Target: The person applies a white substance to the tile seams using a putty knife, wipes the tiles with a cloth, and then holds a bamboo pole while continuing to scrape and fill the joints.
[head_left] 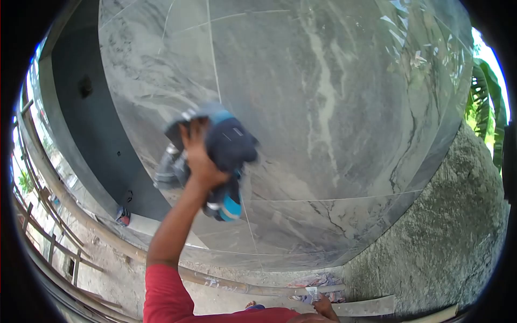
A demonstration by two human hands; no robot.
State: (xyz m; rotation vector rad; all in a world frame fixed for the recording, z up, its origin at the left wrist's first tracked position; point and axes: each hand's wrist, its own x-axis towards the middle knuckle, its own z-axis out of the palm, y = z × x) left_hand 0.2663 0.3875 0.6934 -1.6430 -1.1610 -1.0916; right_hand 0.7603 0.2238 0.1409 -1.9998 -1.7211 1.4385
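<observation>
My left hand (199, 156) is stretched up in front of a grey marbled tile wall (269, 70). Its fingers are closed on a bunched cloth (229, 142) in dark navy, grey and bright blue. The cloth lies against the tiles across a pale joint line, and both hand and cloth are somewhat blurred. Low in the view, close to my body, my right hand (325, 308) is curled at a small pale, whitish object (312, 292) whose kind I cannot make out. Part of that hand is hidden by my chest.
A bamboo pole (231, 286) runs across between me and the wall. Crumpled fabric (323, 281) lies below near the wall's foot. To the left is a dark grey recess (91, 107) beside bamboo scaffolding (37, 183). Rough concrete (431, 247) borders the right.
</observation>
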